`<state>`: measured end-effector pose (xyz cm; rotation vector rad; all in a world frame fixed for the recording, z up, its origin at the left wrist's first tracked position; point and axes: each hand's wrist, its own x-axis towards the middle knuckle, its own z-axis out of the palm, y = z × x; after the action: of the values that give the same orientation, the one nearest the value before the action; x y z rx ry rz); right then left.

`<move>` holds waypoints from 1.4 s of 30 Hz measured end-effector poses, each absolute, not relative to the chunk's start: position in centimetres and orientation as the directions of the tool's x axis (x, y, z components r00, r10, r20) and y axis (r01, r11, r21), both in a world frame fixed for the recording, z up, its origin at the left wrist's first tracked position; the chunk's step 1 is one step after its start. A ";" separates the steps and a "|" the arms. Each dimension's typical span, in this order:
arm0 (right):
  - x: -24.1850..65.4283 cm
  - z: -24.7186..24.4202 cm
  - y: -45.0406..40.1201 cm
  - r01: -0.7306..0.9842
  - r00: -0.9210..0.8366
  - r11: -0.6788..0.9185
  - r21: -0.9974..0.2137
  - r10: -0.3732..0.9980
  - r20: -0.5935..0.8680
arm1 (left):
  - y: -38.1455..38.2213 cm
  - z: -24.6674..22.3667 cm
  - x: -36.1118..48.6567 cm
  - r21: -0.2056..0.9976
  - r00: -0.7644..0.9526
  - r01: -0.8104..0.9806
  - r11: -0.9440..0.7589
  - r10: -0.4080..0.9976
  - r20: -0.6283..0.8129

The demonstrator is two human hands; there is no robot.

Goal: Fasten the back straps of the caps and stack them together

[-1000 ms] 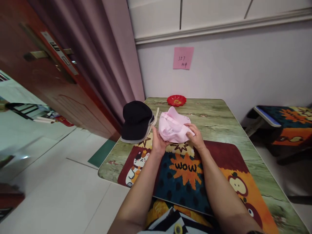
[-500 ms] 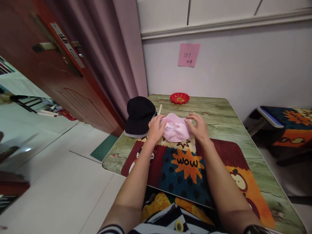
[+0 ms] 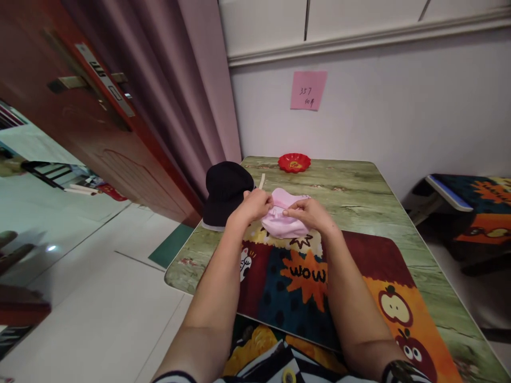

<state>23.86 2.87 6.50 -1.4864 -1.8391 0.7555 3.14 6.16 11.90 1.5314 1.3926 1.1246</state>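
A small pink cap [image 3: 284, 226] lies on the table with its brim pointing toward the wall and its inside partly showing. My left hand [image 3: 257, 205] pinches the cap's left side near the base of the brim. From the right, my right hand [image 3: 309, 213] has its thumb and fingertips closed on the cap's inner edge, close to a small white label. A black hat [image 3: 225, 191] with a grey edge stands just left of my left hand, and a pale strip [image 3: 262, 181] sticks up beside it.
Near the wall, a red scalloped dish [image 3: 294, 163] sits on the green wood-patterned table [image 3: 359, 186]. A colourful mat [image 3: 295, 287] lies under my forearms. On the left are a curtain [image 3: 191, 80] and a wooden door [image 3: 99, 133]; another table [image 3: 487, 202] stands at right.
Both hands have moved inward over the pink cap, their fingers now pinching its inner edge instead of spread around its sides. The view has shifted slightly.
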 end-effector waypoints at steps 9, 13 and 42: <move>28.1 8.0 2.1 0.401 0.064 0.199 -0.894 0.968 0.244 | 3.2 9.0 4.5 0.979 -0.033 0.102 -0.179 0.983 0.183; 26.7 9.3 1.6 0.144 0.053 0.237 -0.961 0.968 0.246 | 2.4 8.9 5.9 0.978 -0.076 -0.024 -0.208 0.976 0.205; 23.8 10.6 0.8 0.078 0.003 0.266 -0.961 0.964 0.267 | 0.2 10.4 7.3 0.644 0.049 0.458 -0.612 0.741 0.670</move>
<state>23.83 0.77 10.60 -1.0678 -1.3701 0.9607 7.27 0.19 10.37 2.0706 1.2230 1.5880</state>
